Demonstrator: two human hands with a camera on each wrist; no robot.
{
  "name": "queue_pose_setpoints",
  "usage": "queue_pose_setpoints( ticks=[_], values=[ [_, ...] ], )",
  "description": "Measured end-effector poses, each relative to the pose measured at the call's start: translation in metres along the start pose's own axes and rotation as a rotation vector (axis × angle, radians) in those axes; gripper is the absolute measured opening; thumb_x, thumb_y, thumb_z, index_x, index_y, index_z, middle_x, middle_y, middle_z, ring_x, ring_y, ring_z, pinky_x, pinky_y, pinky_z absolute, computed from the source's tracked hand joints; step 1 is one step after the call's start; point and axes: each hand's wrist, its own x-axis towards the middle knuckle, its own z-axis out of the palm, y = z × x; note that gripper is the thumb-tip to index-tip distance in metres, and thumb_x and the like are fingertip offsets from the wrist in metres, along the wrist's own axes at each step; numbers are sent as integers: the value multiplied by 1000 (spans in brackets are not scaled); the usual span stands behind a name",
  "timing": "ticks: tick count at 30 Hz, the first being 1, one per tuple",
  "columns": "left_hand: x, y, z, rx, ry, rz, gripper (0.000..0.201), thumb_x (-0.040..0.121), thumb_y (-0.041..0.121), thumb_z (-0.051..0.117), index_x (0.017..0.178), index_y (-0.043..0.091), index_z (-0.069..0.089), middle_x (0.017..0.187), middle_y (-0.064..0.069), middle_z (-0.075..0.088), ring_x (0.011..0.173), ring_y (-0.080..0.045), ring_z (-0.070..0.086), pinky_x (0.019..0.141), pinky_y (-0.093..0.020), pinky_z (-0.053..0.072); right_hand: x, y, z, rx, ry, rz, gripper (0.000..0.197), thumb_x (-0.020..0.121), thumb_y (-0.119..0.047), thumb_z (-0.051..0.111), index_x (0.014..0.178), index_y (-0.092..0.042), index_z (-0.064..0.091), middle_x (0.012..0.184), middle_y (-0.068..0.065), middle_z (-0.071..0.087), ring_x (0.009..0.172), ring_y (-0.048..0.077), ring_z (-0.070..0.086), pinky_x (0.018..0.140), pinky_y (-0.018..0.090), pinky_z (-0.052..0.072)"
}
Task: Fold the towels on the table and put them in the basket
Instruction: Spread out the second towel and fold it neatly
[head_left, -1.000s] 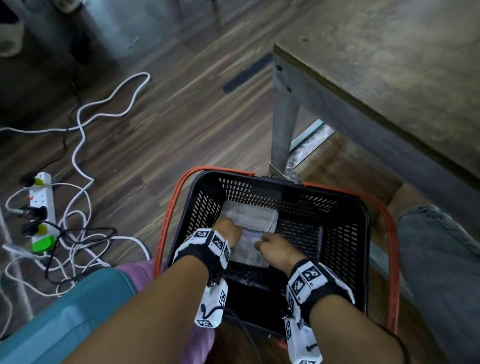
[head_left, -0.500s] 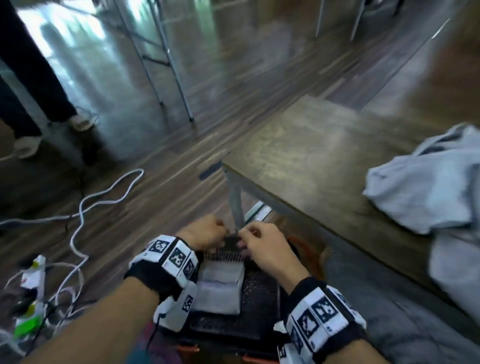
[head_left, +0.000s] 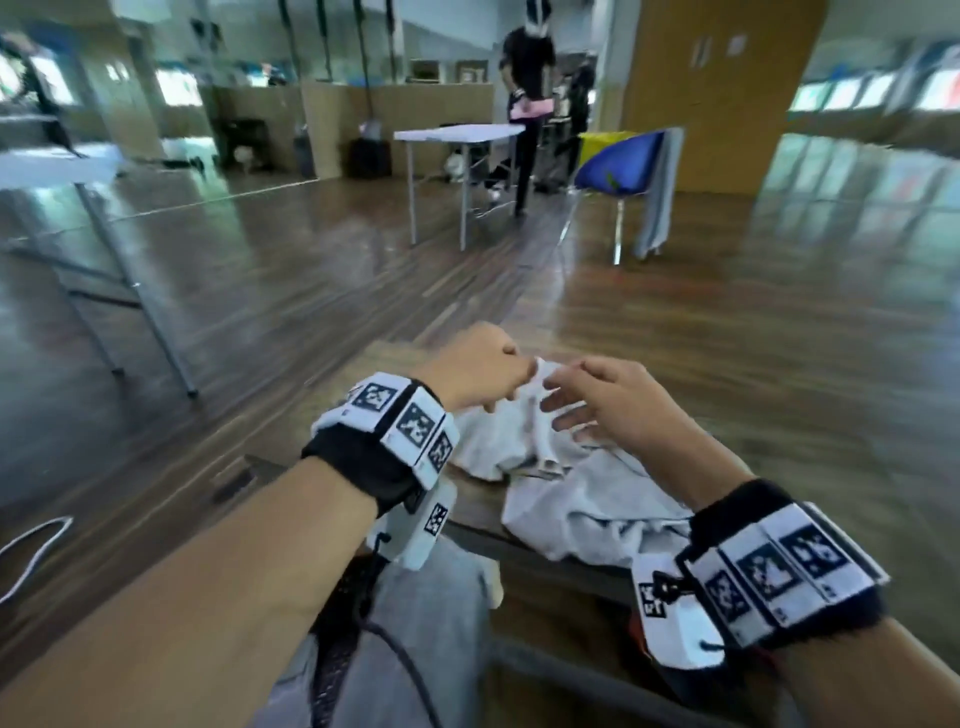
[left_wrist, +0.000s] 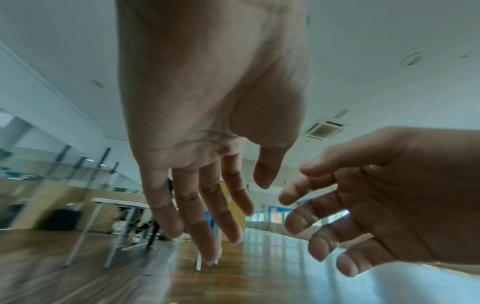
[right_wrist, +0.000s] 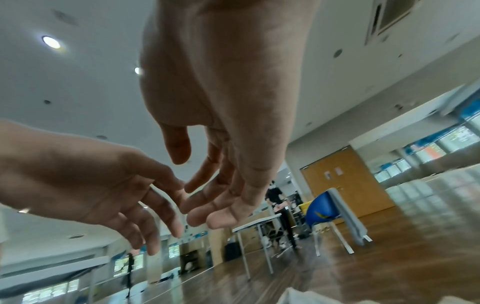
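Note:
A crumpled pale grey towel (head_left: 571, 499) lies in a heap on the brown table (head_left: 753, 395), close to its near edge. My left hand (head_left: 498, 374) hovers over the heap's raised far fold, fingers straight in the left wrist view (left_wrist: 241, 205), holding nothing. My right hand (head_left: 576, 400) is just to its right, fingers spread and loosely bent (right_wrist: 197, 185), also empty. The two hands nearly meet fingertip to fingertip. A pale corner of the towel (right_wrist: 311, 296) shows below the right hand. The basket is out of sight below the table edge.
A person (head_left: 524, 78) stands at a white folding table (head_left: 457, 135) far across the room. A blue chair (head_left: 623, 161) with grey cloth draped on it stands right of that. Metal table legs (head_left: 130, 291) rise at the left. A white cable (head_left: 31, 551) lies on the floor.
Both hands let go of the folded towel in the basket, rose and moved right onto the table, above the crumpled towel. The head view swung up from the basket.

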Motion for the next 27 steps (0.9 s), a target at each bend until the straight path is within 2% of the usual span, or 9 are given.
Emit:
queue_pose_setpoints(
  ticks=[2, 5, 10, 14, 17, 20, 23, 25, 27],
  values=[
    [9, 21, 25, 38, -36, 28, 39, 86, 32, 55, 83, -3, 71, 78, -12, 75, 63, -28, 70, 63, -27, 56, -12, 16, -34, 27, 106, 25, 18, 98, -21, 60, 91, -9, 72, 83, 8, 76, 66, 18, 67, 60, 27, 50],
    [23, 34, 64, 119, -136, 74, 33, 87, 27, 56, 72, -1, 65, 75, -11, 72, 61, -33, 63, 61, -36, 52, -24, 48, -74, 66, 267, 75, 17, 100, -16, 57, 91, -8, 69, 77, 6, 74, 62, 18, 66, 54, 25, 49],
    [53, 8, 129, 201, -302, 100, 33, 87, 17, 57, 56, 9, 47, 58, -12, 47, 55, -22, 42, 56, -34, 35, -26, 120, -101, 33, 364, 217, 16, 99, -17, 59, 91, -7, 68, 77, 6, 73, 64, 18, 66, 60, 30, 52],
    [91, -18, 162, 181, -379, 93, 35, 86, 14, 59, 51, 14, 55, 45, 8, 50, 40, -6, 41, 44, -15, 31, -11, 163, -102, -76, 363, 236, 14, 98, -24, 61, 94, -13, 68, 80, 2, 75, 65, 13, 69, 62, 30, 56],
    [123, -28, 175, 210, -367, 78, 21, 87, 15, 60, 76, 9, 76, 62, 11, 66, 51, 2, 56, 50, -13, 42, 10, 181, -103, -182, 351, 216, 10, 97, -25, 62, 92, -18, 67, 82, -1, 74, 70, 14, 70, 71, 36, 57],
    [150, -40, 191, 246, -239, 64, 21, 84, 14, 57, 84, 1, 75, 86, -14, 73, 77, -22, 65, 73, -32, 53, 32, 196, -106, -319, 347, 179, 11, 97, -28, 61, 88, -23, 66, 85, -8, 68, 77, 11, 65, 65, 22, 46],
    [171, -49, 202, 155, -150, -37, 18, 82, 19, 58, 89, 5, 67, 83, -17, 74, 71, -33, 71, 72, -42, 61, 51, 201, -105, -453, 347, 153, 10, 97, -29, 59, 95, -23, 67, 102, -5, 62, 91, 9, 61, 66, 8, 37],
    [180, -53, 205, 110, -169, -79, 20, 81, 26, 63, 88, 8, 61, 76, -12, 72, 69, -32, 72, 67, -41, 60, 63, 201, -102, -478, 314, 165, 13, 96, -29, 58, 101, -22, 68, 111, -2, 64, 101, 16, 63, 78, 20, 46],
    [186, -56, 207, 124, -147, -83, 32, 79, 33, 69, 96, 10, 53, 80, -6, 65, 82, -28, 66, 69, -39, 52, 71, 200, -99, -482, 243, 183, 18, 96, -31, 57, 108, -22, 68, 114, -3, 68, 106, 18, 64, 89, 34, 51]
  ],
)
